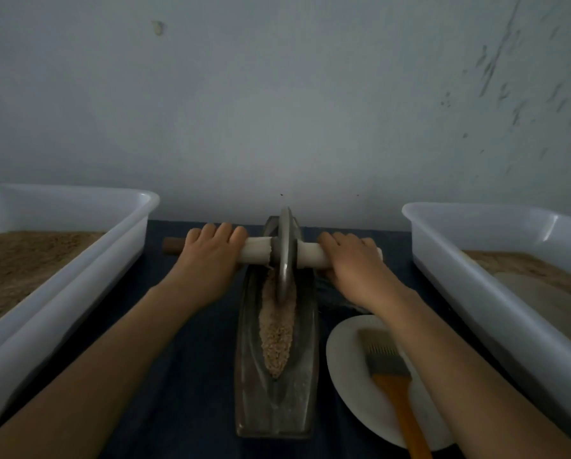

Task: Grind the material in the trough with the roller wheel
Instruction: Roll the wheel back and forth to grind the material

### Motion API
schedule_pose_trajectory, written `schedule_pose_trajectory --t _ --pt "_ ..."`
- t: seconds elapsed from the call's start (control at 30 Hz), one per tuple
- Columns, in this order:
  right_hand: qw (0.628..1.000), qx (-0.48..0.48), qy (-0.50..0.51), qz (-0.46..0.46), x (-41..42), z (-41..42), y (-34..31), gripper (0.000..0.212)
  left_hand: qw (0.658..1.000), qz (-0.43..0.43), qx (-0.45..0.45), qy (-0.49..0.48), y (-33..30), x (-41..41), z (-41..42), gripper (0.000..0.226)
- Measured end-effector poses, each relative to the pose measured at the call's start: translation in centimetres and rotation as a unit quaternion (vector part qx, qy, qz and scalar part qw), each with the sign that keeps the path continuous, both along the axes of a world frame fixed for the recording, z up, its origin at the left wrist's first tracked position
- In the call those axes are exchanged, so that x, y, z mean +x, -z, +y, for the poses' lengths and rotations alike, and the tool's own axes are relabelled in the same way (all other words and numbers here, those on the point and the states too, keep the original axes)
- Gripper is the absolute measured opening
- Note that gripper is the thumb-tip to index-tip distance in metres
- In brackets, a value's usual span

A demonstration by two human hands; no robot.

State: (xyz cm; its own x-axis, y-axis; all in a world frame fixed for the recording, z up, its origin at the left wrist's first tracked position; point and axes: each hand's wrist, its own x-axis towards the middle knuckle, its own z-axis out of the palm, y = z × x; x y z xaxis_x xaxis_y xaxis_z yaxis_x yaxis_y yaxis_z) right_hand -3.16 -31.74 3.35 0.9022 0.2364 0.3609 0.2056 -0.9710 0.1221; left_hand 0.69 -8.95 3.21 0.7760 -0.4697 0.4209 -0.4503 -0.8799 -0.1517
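Note:
A long dark metal trough (305, 376) lies lengthwise in front of me on a dark blue cloth. Coarse tan material (276, 342) fills its groove. The metal roller wheel (285, 253) stands upright in the groove near the far end. A white-wrapped axle (310, 255) runs through the wheel, and its bare brown end (171, 246) sticks out on the left. My left hand (211, 256) grips the axle left of the wheel. My right hand (353, 263) grips it on the right.
A white plastic bin (79, 270) with tan grain stands at the left, another white bin (476, 293) with tan powder at the right. A white plate (350, 385) holding an orange-handled brush (396, 395) lies right of the trough, under my right forearm. A pale wall rises behind.

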Motion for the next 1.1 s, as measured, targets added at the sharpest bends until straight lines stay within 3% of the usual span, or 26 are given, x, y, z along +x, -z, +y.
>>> schedule_pose_trajectory --t 0.17,0.27,0.4,0.57,0.67,0.83,0.97,1.1 --pt "0.982 0.003 -0.010 0.186 -2.3 0.9 -3.0 0.023 0.980 0.180 0.080 0.011 -2.3 -2.2 1.1 0.041" --pt "0.954 0.017 -0.020 0.299 -4.5 1.4 -4.9 0.034 0.953 0.281 0.105 0.037 -4.2 -4.0 1.5 0.036" --pt "0.930 0.002 -0.038 0.365 -6.4 1.5 -6.2 0.037 0.908 0.399 0.109 0.071 -6.0 -5.5 2.2 0.026" --pt "0.927 0.014 -0.036 0.373 -6.1 1.3 -6.2 0.034 0.894 0.434 0.083 0.079 -5.9 -5.0 2.4 0.027" --pt "0.950 0.024 -0.026 0.310 -4.2 1.2 -5.0 0.030 0.919 0.383 0.072 0.066 -4.8 -3.6 2.0 0.026" --pt "0.998 -0.006 -0.015 0.067 -0.8 0.3 -1.7 0.027 0.989 0.136 0.058 0.007 -1.5 -0.7 1.1 0.038" --pt "0.999 0.026 -0.009 -0.038 0.5 -0.1 0.5 0.035 0.999 -0.030 0.020 -0.003 0.4 0.1 0.3 0.044" --pt "0.999 0.032 -0.004 -0.040 0.4 -0.1 0.7 0.033 0.999 -0.051 0.004 0.000 0.5 0.0 -0.1 0.045"
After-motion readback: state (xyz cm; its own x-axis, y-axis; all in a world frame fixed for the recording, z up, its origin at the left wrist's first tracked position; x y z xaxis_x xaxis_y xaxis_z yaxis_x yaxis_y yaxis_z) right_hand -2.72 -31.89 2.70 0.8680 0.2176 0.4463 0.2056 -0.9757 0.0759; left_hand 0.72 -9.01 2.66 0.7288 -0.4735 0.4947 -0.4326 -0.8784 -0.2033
